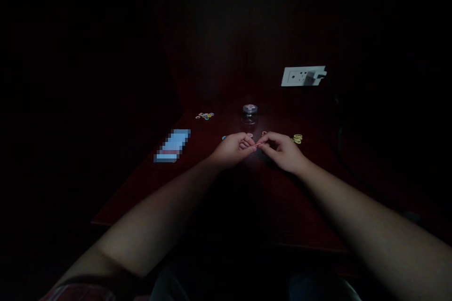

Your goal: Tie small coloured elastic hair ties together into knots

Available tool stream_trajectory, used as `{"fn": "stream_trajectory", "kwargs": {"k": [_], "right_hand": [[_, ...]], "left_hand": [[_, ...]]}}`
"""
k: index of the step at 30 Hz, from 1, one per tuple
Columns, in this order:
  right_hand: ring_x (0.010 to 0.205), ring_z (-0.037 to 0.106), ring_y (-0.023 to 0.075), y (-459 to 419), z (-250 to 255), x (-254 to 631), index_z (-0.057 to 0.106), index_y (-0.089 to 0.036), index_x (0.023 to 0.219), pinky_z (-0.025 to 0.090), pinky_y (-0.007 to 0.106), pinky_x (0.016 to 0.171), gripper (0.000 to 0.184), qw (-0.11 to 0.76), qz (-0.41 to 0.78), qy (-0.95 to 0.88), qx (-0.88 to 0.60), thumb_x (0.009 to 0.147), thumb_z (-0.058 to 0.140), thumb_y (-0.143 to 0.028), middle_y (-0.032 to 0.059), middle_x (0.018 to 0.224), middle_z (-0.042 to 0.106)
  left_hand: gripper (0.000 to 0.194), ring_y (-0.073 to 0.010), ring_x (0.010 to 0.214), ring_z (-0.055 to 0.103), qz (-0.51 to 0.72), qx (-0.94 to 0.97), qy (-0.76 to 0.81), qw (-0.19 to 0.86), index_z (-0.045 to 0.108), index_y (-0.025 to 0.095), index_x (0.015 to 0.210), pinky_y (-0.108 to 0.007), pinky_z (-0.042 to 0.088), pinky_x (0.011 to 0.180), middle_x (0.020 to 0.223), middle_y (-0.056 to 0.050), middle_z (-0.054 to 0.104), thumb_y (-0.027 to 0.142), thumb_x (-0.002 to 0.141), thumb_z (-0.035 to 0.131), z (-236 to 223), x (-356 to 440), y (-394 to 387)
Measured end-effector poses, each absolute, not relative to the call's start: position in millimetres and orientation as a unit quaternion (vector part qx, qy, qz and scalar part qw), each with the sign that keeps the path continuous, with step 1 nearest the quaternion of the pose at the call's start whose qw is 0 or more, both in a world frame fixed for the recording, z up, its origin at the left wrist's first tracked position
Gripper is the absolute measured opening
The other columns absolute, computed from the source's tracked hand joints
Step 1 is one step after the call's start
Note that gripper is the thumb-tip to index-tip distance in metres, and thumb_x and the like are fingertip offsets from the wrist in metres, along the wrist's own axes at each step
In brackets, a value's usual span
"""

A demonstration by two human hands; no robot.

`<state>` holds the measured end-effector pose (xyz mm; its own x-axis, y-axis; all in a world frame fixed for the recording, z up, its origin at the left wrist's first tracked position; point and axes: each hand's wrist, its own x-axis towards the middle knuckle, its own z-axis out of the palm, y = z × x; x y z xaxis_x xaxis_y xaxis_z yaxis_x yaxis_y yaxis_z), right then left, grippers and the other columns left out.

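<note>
Dark red wood with a faint sheen makes up the tabletop [141,182] I am watching through the head camera, and most of the surroundings fall away into black. Near the middle of it, the left hand [235,149] and the right hand [284,151] meet almost fingertip to fingertip. I see the left hand's thumb and forefinger closed in a pinch, its other fingers curled in; the right hand's thumb and forefinger are pinched too. Between the two pinches is a small, thin pinkish band [258,145], gripped from both sides; its exact shape is too small for me to make out.

Just beyond the fingers I count several little groups: a blue ring [223,138] partly hidden by the left hand, a pale pink ring [250,135], some orange-red rings [264,133] by the right fingers, and a cluster of yellow rings [297,138] beside the right hand. Farther back stands an upright clear jar with a pale lid [250,114], and to its left lies a loose pile of mixed-colour rings [206,115]. A pixelated light-blue rectangle [173,145] lies at left. On the wall I see a white socket plate [294,76] with a white plug [319,75] in it.
</note>
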<state>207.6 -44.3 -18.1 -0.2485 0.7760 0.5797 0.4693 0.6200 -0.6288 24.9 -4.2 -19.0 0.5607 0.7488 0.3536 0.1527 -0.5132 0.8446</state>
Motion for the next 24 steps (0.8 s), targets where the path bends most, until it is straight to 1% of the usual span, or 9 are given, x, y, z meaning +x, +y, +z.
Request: {"fn": "stream_trajectory", "kwargs": {"k": [2,5,10,14,18,21,24], "right_hand": [[0.065,0.054,0.0154,-44.0,-18.8,207.1,0.065,-0.017,0.083,0.045,0.03,0.063,0.016,0.466,0.194,-0.762,-0.407,0.081,0.061,-0.032,0.0036,0.075,0.062],[0.059,0.05,0.0129,-43.6,-19.4,207.4,0.064,-0.016,0.089,0.043,0.027,0.056,0.023,0.476,0.23,-0.736,-0.423,0.076,0.066,-0.035,0.0016,0.072,0.059],[0.054,0.045,0.0113,-45.4,-17.2,209.2,0.066,-0.015,0.072,0.04,0.027,0.055,0.02,0.434,0.214,-0.749,-0.452,0.079,0.062,-0.033,-0.0011,0.057,0.052],[0.054,0.046,0.0119,-47.3,-16.5,208.2,0.064,-0.015,0.071,0.039,0.026,0.053,0.021,0.428,0.23,-0.754,-0.442,0.079,0.062,-0.035,-0.0003,0.058,0.054],[0.055,0.049,0.0122,-47.1,-18.2,206.4,0.063,-0.016,0.079,0.042,0.027,0.053,0.019,0.433,0.258,-0.752,-0.424,0.076,0.066,-0.034,0.0003,0.062,0.058],[0.056,0.05,0.0121,-47.0,-18.1,205.9,0.063,-0.016,0.081,0.043,0.027,0.055,0.015,0.435,0.244,-0.758,-0.42,0.078,0.063,-0.031,0.0013,0.065,0.06],[0.057,0.05,0.0126,-47.2,-16.8,206.3,0.065,-0.016,0.079,0.042,0.027,0.056,0.014,0.439,0.223,-0.764,-0.418,0.08,0.061,-0.029,0.0016,0.064,0.059]], "left_hand": [[0.017,-0.0084,0.065,0.058,0.375,0.783,0.285,0.406,0.059,0.011,0.082,-0.021,0.047,0.061,0.075,-0.003,0.064,0.024,0.075,0.067,-18.9,24.8,-4.0],[0.018,-0.0078,0.064,0.057,0.381,0.787,0.278,0.397,0.058,0.012,0.081,-0.02,0.046,0.059,0.076,-0.003,0.063,0.025,0.075,0.068,-19.1,24.1,-3.7],[0.017,-0.0063,0.062,0.054,0.376,0.794,0.278,0.388,0.058,0.012,0.08,-0.018,0.043,0.057,0.075,-0.001,0.062,0.024,0.075,0.068,-18.2,23.6,-4.6],[0.017,-0.006,0.061,0.053,0.377,0.791,0.281,0.391,0.057,0.012,0.08,-0.018,0.042,0.056,0.074,-0.001,0.061,0.024,0.075,0.067,-16.5,24.1,-6.0],[0.019,-0.0073,0.062,0.054,0.373,0.79,0.284,0.394,0.058,0.012,0.081,-0.019,0.043,0.056,0.074,-0.002,0.062,0.026,0.075,0.068,-16.3,24.1,-6.2],[0.019,-0.0071,0.062,0.054,0.375,0.792,0.282,0.392,0.058,0.012,0.081,-0.019,0.042,0.056,0.075,-0.002,0.062,0.027,0.074,0.068,-17.0,24.0,-5.8],[0.019,-0.0063,0.061,0.052,0.37,0.79,0.287,0.396,0.058,0.012,0.081,-0.018,0.042,0.056,0.072,-0.001,0.06,0.026,0.075,0.068,-17.3,24.2,-6.0]]}}
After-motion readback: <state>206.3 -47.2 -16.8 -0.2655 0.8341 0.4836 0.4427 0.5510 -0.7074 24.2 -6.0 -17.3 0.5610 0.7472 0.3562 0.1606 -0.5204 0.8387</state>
